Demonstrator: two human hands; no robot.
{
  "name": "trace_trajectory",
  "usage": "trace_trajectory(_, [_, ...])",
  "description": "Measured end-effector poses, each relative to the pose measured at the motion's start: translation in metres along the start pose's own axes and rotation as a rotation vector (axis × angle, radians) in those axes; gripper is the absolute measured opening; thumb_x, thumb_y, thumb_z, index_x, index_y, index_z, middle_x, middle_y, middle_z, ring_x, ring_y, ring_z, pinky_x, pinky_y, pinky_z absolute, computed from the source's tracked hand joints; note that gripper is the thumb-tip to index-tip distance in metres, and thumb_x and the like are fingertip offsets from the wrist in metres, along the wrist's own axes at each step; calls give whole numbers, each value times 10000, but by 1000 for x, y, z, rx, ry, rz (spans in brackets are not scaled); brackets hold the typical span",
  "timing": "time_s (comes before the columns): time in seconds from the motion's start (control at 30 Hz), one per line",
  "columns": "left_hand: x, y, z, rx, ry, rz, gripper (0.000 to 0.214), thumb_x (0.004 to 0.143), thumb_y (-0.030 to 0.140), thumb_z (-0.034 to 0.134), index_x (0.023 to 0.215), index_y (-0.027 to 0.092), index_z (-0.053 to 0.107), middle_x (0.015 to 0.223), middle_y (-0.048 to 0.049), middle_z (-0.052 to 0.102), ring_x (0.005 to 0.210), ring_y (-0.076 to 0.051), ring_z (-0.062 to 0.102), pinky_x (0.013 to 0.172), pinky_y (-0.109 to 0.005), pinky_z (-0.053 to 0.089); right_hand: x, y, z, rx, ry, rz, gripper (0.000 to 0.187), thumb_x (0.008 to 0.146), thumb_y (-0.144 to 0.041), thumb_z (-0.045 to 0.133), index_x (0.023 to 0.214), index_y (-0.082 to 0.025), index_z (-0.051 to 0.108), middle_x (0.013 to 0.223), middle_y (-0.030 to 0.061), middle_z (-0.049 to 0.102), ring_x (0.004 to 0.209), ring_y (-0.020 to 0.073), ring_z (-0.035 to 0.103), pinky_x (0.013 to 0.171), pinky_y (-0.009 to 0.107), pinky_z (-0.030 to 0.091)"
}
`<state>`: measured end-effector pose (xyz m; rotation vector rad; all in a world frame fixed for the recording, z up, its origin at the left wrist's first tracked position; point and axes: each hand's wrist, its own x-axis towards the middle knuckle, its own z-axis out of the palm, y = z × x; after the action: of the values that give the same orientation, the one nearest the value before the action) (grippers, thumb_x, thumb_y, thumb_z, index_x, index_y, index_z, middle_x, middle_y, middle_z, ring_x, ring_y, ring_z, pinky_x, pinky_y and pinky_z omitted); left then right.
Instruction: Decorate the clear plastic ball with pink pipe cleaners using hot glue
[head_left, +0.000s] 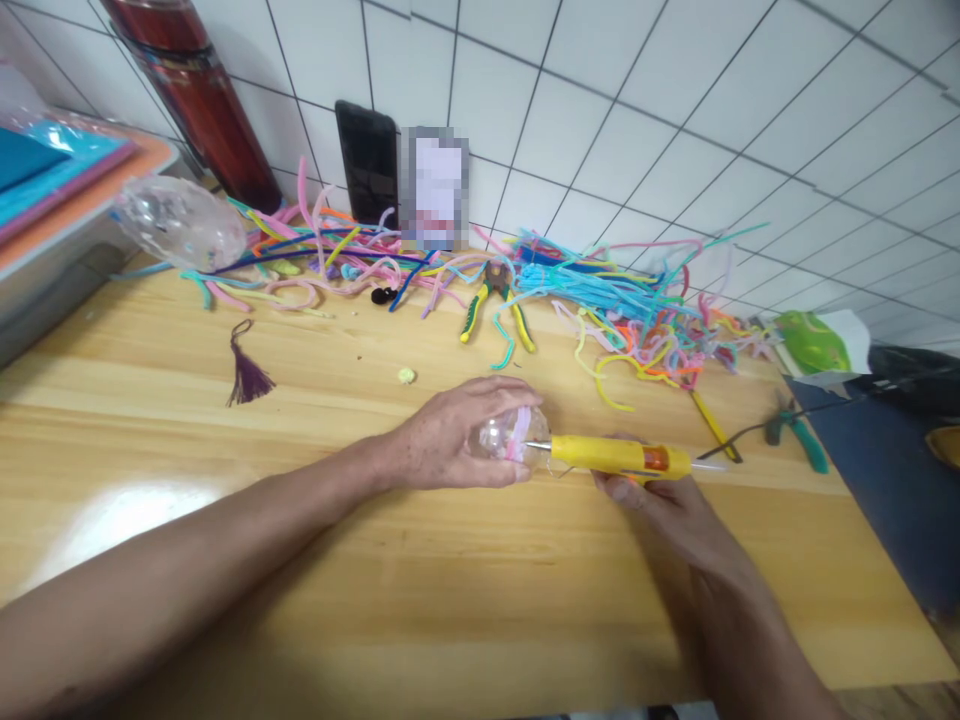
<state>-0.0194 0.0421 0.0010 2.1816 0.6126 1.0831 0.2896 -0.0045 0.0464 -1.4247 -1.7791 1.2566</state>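
Note:
My left hand (pixel 442 435) is wrapped round a clear, rounded plastic piece (pixel 495 438), which looks like part of a bottle. A pink and lilac strip of pipe cleaner (pixel 517 432) shows on its right side. In my right hand (pixel 652 500) is a yellow hot glue gun (pixel 600 454), held level. Its metal nozzle points left and meets or nearly meets the strip. A clear glue stick (pixel 709 465) juts from the back of the gun. The grip and trigger are mostly hidden by my fingers.
Loose pipe cleaners (pixel 585 285) lie along the tiled wall, with yellow-green pliers (pixel 495 300) among them. A purple tassel (pixel 250 372) lies left. Behind stand a black phone (pixel 367 160) and red flask (pixel 210 110). Green-handled pliers (pixel 802 435) and a black cord (pixel 780 418) are right.

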Motion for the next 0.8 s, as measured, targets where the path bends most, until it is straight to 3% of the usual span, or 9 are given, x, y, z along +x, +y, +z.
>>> trace_trajectory(0.8, [-1, -2, 1, -5, 10, 10, 656, 907, 461, 835, 1473, 217, 611, 1408, -175, 733, 1357, -338, 689, 1160, -522, 569, -3, 2, -3, 6, -11, 37, 382, 856, -622, 802, 880, -250, 720, 795, 36, 706, 750, 239, 667, 685, 358, 589])
